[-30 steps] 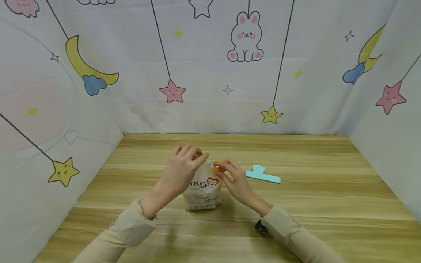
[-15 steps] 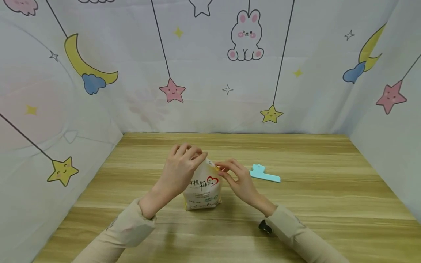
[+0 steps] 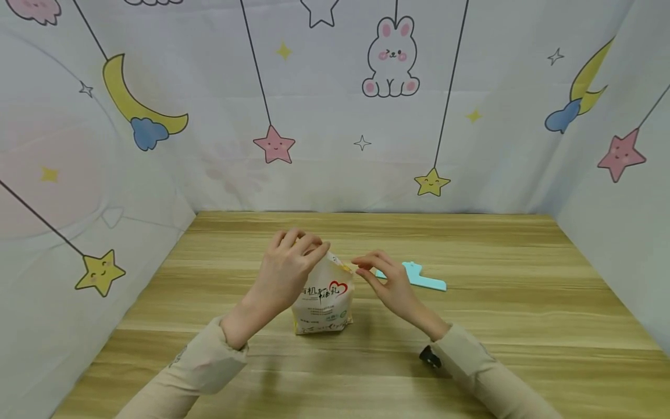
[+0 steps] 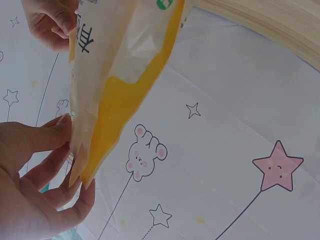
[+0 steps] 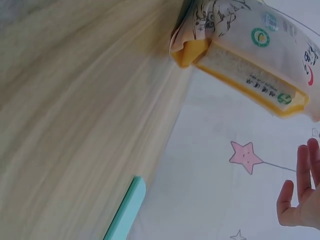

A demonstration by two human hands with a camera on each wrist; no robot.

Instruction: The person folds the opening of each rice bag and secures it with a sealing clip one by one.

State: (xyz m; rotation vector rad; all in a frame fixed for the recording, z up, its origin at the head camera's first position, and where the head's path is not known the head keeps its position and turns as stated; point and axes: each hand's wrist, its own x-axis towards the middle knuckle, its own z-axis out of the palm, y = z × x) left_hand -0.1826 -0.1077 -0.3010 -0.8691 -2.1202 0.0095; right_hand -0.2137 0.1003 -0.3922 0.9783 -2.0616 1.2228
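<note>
A white and yellow printed bag stands upright on the table, its front lettering and red heart facing the head camera. My left hand grips its top at the left end; in the left wrist view, the thumb and fingers of that hand close round the bag's end. At the other end of the top edge, my right hand has thumb and forefinger at the yellow corner. The right wrist view shows the bag's side and spread fingers of the right hand, away from the bag.
Behind the right hand lies a light blue clip on the wooden table. A small black object is beside the right sleeve. Printed white cloth surrounds the table's back and sides.
My right hand has moved rightward along the bag's top edge to the corner, baring more of that edge. The left hand has stayed nearly still, and the bag remains standing.
</note>
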